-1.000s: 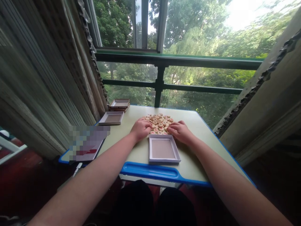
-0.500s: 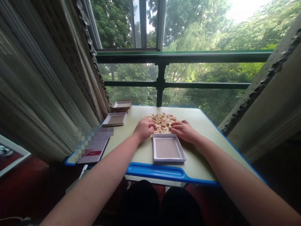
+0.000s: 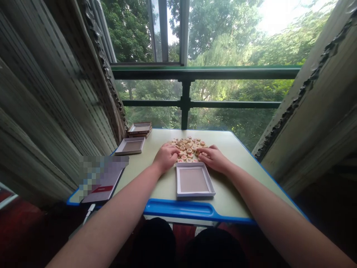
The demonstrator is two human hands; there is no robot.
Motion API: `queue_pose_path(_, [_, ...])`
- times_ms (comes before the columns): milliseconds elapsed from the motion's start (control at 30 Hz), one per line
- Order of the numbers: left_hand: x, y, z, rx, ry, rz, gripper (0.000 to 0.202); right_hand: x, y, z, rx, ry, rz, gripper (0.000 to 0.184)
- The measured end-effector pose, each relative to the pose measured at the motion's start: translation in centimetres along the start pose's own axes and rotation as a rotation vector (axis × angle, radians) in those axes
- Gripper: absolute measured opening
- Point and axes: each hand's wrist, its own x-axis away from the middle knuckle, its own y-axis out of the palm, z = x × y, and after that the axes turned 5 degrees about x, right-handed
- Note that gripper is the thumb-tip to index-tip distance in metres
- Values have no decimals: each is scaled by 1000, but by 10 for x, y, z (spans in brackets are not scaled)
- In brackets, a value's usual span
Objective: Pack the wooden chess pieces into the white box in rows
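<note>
No word can be read for certain. Round wooden pieces (image 3: pixel 189 150) bear red and dark characters, too small to make out; a red strip (image 3: pixel 102 188) on a flat grey item (image 3: pixel 116 174) carries tiny illegible print.

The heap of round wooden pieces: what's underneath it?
The xiangqi pieces lie on the pale tabletop, some atop others. The tabletop directly beneath and any buried pieces are covered and can't be seen.
</note>
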Motion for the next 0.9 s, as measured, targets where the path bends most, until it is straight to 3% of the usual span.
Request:
queue_pose_path(500, [-3, 4, -3, -33, -99, 30, 21, -2, -4, -3, -141, -117, -51, 29])
queue_pose_path(900, [-9, 6, -3, -61, -186, -16, 18, -2, -2, -7, -100, -106, -7, 32])
